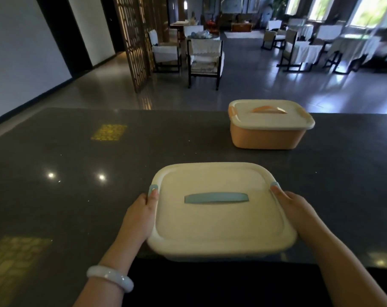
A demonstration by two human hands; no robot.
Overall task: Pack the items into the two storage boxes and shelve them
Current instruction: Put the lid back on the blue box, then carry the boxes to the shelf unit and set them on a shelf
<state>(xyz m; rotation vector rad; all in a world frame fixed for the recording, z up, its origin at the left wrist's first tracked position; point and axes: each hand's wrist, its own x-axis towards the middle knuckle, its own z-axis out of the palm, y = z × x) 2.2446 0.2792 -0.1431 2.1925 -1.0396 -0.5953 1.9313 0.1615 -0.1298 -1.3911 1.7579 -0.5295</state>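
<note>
Cream-lidded plastic storage box with blue handle point(219, 209) sits at the near edge of the dark speckled stone counter point(77, 162); left hand point(141, 214) and right hand point(295, 209) grip its two sides by the blue latches. Orange lidded box point(269, 127) stands farther back right. Both lids on, contents hidden. Packing appears done; shelving remains.

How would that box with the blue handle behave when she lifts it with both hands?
The box with the blue handle looks like rigid plastic, so it should stay stiff. It is broad and low, so it is unlikely to tip. The left hand and right hand hold opposite sides, which should keep it level. Its weight cannot be judged.
</note>
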